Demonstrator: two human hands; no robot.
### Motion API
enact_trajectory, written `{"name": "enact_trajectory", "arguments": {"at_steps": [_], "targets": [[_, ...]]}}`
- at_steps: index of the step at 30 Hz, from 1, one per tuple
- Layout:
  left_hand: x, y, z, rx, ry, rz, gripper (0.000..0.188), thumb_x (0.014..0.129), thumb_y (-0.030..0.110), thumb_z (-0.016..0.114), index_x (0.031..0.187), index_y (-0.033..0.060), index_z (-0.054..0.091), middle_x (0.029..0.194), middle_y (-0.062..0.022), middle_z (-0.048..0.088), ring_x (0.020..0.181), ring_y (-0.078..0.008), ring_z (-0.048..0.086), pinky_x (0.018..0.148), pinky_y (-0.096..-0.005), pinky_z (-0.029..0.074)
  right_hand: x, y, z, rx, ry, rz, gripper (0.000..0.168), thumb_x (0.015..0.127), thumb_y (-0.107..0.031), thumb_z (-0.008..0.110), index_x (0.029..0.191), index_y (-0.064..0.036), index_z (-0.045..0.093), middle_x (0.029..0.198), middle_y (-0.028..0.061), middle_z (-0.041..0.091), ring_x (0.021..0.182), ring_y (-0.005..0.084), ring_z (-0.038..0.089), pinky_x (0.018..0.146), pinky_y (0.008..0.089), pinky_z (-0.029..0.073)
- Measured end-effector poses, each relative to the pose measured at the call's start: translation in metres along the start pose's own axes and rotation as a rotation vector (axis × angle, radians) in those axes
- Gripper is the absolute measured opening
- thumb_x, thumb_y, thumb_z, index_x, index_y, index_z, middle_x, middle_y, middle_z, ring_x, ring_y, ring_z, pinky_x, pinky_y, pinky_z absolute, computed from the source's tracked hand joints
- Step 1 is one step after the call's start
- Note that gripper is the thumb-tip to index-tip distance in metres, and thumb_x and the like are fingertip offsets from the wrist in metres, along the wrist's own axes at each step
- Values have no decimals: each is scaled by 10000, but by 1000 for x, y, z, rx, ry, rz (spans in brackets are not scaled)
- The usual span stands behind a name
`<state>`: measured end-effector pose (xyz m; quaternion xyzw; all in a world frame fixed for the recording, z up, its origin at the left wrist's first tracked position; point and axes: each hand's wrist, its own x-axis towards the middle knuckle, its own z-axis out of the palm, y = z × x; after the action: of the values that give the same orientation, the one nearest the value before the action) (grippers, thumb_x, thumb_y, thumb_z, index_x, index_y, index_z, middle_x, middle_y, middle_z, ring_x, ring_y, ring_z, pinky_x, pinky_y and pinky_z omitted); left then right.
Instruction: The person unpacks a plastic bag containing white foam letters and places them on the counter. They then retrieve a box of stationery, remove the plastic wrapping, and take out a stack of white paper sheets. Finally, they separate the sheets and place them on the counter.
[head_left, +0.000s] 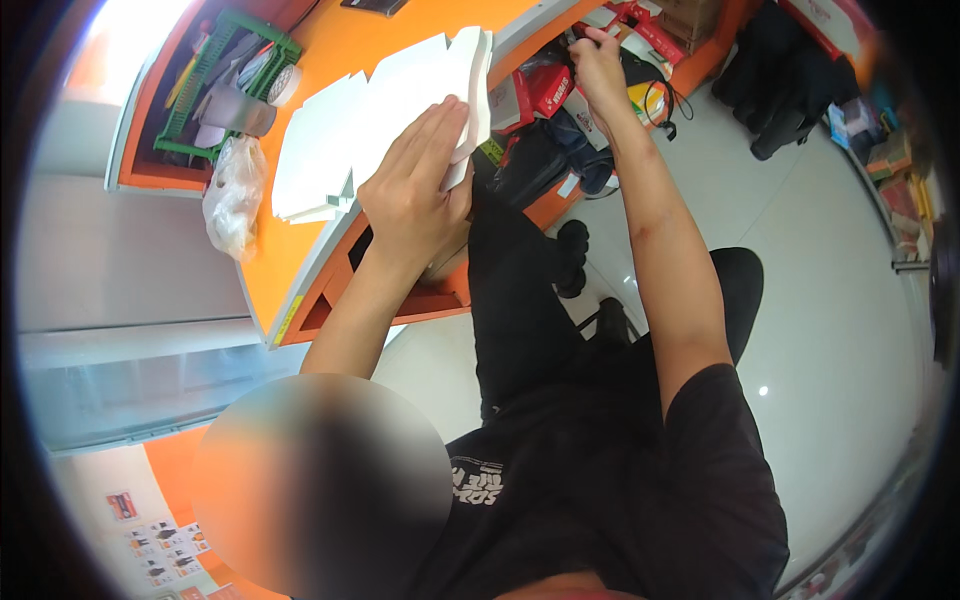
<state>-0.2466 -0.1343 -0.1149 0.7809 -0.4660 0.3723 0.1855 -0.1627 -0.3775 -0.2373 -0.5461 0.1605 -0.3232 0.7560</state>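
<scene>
My left hand (416, 161) lies over the near edge of a stack of white die-cut card sheets (401, 97) on an orange counter (352, 37). Its fingers are together on top, and the thumb sits at the stack's edge. The stack juts past the counter's grey front rim. My right hand (600, 67) reaches into the cluttered space under the counter, its fingers curled around a small dark object (572, 36), mostly hidden. Close below that hand are red-and-white boxes (551, 91) and a black cable (667, 120).
A green plastic basket (225, 90) with assorted items stands left of the stack, beside a clear plastic bag (236, 199). Dark bags (532, 169) fill the shelf below. Black cloth (787, 75) hangs at right, near a stocked rack (892, 180). My legs extend under the counter.
</scene>
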Motion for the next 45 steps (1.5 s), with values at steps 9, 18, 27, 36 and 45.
{"name": "enact_trajectory", "arguments": {"at_steps": [9,18,27,36,45], "targets": [[9,-2,19,89,21,-104,443,715,12,717,1145,120,706,1118,-63,724,1022,-240,703,803,-312,577,25,-52,-26,-134,-158,-181,202,957,-166,519,900,-66,685,840,-2,638,768,105,557,720,260,441],[16,-2,31,92,52,-155,447,700,26,711,1135,129,702,1136,-51,717,1034,-229,695,766,-311,578,13,-50,-40,-116,-156,17,270,977,-336,606,1026,-76,661,784,-32,478,669,88,434,610,253,380],[16,-1,31,97,33,-202,436,711,53,735,1140,123,697,1171,-48,702,1071,-224,680,791,-322,584,36,-36,-26,132,-383,138,142,1008,-189,551,960,-67,603,792,-20,534,647,71,432,628,251,387],[19,-4,38,77,64,-225,424,713,56,733,1133,104,696,1165,-59,702,1075,-234,677,818,-334,580,35,-62,-21,371,-359,9,183,1026,-154,490,875,-63,539,784,13,503,681,125,446,685,303,420],[29,-2,51,68,75,-275,455,688,16,699,1140,66,669,1185,-100,686,1098,-262,659,846,-343,571,26,-83,12,342,-351,-28,193,1038,-174,459,883,-62,489,784,31,487,666,123,448,638,309,436]]}}
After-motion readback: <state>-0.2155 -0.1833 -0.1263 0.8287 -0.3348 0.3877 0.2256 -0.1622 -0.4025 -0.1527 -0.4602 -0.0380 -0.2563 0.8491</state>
